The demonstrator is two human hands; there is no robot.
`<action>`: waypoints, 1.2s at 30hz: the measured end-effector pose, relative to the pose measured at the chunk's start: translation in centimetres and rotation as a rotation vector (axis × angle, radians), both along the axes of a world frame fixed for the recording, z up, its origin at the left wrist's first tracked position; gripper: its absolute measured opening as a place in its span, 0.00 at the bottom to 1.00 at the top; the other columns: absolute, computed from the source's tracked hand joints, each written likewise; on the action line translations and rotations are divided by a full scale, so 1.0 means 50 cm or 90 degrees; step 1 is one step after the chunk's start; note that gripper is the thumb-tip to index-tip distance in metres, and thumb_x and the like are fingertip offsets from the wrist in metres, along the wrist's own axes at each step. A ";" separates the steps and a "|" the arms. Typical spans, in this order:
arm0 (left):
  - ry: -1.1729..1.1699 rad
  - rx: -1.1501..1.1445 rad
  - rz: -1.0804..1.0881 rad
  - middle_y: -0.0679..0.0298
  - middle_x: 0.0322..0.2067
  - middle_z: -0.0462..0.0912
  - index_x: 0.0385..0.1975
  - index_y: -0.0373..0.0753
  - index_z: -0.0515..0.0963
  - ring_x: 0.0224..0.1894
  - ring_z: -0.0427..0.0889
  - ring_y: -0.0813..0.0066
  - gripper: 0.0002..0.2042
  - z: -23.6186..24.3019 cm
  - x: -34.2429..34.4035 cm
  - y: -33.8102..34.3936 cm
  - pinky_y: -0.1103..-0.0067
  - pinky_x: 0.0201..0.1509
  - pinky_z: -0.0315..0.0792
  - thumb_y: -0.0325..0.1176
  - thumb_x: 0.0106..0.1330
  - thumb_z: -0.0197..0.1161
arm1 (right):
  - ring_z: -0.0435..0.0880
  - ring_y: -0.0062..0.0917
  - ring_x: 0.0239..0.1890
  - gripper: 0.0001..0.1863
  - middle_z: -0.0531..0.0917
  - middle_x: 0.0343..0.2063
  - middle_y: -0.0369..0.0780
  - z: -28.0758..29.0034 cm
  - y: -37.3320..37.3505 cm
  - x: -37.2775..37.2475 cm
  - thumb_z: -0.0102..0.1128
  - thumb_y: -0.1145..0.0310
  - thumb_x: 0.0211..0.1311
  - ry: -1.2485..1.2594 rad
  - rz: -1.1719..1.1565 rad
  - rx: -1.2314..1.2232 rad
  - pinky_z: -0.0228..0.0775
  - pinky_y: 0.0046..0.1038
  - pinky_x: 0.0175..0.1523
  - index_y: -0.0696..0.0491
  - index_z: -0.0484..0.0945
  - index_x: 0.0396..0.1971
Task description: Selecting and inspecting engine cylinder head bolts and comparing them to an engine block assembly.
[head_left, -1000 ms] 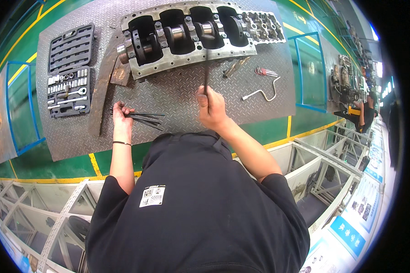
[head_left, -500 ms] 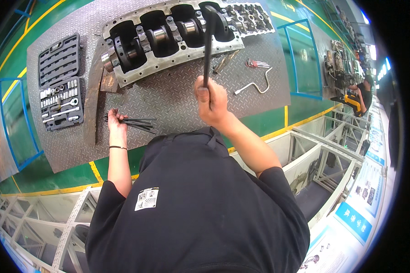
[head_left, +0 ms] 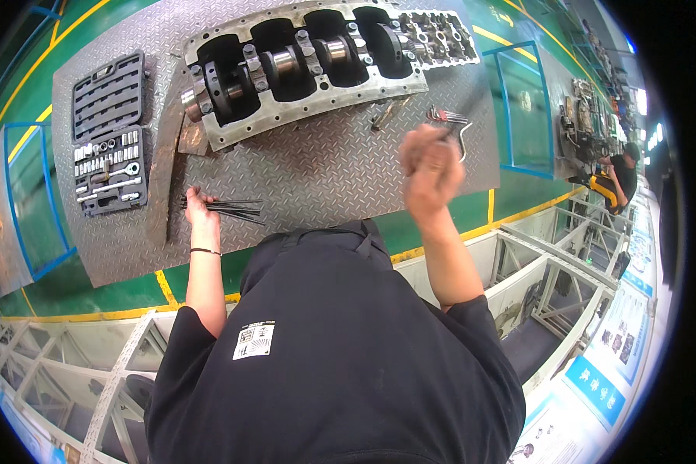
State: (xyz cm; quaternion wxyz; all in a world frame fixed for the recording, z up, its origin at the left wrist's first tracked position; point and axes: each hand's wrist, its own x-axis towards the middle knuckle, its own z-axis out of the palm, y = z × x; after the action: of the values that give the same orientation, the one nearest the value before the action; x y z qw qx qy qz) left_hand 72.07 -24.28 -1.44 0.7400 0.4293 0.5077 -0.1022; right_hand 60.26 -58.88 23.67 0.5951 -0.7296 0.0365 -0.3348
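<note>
My left hand (head_left: 199, 207) is closed round a bundle of thin black rods (head_left: 237, 209), which point to the right above the tread-plate tabletop (head_left: 309, 174). My right hand (head_left: 431, 174) is raised at the right side, blurred by motion, its fingers wrapped round a long dark bar (head_left: 478, 108). The bar is a faint smear here, leaning up and to the right. Just beyond this hand lie a set of hex keys (head_left: 448, 117) and a bent crank-shaped wrench (head_left: 465, 139), partly hidden. The engine block (head_left: 249, 118) with its crankshaft (head_left: 284, 62) lies across the table's far side.
Left on the table sits an opened socket set case (head_left: 110, 174). Wooden blocks (head_left: 165, 158) are beside the engine block. A cylinder head (head_left: 441, 37) is at its right end. Blue-edged frames (head_left: 503, 108) stand right of the table; a co-worker (head_left: 620, 174) is farther off.
My right hand has swung right, away from the engine block, and the bar has tipped from upright toward the right. My left hand keeps the rods in nearly the same place.
</note>
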 end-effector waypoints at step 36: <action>-0.373 0.446 -0.302 0.72 0.16 0.71 0.22 0.35 0.75 0.17 0.65 0.86 0.14 -0.063 0.049 -0.072 0.83 0.22 0.60 0.38 0.67 0.58 | 0.74 0.45 0.22 0.08 0.74 0.20 0.50 -0.228 0.098 -0.017 0.48 0.73 0.65 0.403 -0.109 -0.212 0.64 0.35 0.28 0.62 0.71 0.30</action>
State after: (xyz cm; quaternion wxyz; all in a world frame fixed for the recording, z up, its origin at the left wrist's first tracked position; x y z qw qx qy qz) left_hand 74.51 -27.91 -4.58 0.6196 0.7653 0.1712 0.0331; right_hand 59.42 -53.99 12.28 0.3974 -0.8782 0.2246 -0.1425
